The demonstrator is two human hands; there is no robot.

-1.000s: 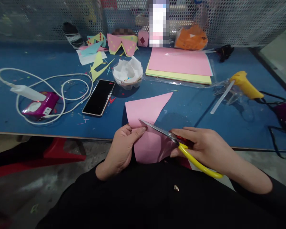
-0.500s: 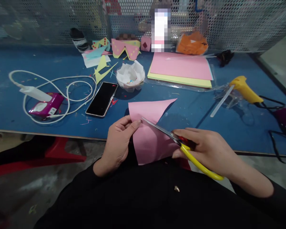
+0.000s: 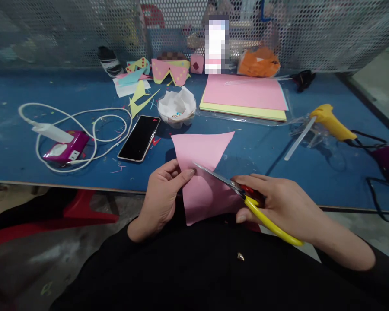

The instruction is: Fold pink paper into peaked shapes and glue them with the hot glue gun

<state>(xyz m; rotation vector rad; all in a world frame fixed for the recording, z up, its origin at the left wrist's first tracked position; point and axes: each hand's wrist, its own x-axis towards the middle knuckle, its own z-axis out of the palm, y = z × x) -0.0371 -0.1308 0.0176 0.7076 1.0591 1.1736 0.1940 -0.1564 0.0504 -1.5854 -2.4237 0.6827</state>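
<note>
A sheet of pink paper [image 3: 202, 151] is pinched at its left edge by my left hand [image 3: 164, 194], thumb on top. A cut runs into it from the right, so its upper part spreads apart from the lower part. My right hand [image 3: 282, 203] grips scissors [image 3: 269, 222] with a yellow handle and some red on the other side. Their blades point up and left across the paper, the tip close to my left thumb. The blades look nearly closed. Part of the sheet's lower right side is hidden behind the scissors and my right hand.
On the blue table [image 3: 266, 147] are a phone [image 3: 139, 138], a purple power socket [image 3: 66, 149] with white cable, a paper-lined bowl [image 3: 177, 108], stacked coloured paper [image 3: 244, 93] and a yellow glue gun [image 3: 333, 121]. Paper shapes [image 3: 170, 71] stand by the mesh panel [image 3: 123, 26].
The upper part of the pink paper has tilted slightly left. Both hands keep nearly the same place, and the scissors remain across the sheet. The view has shifted a little.
</note>
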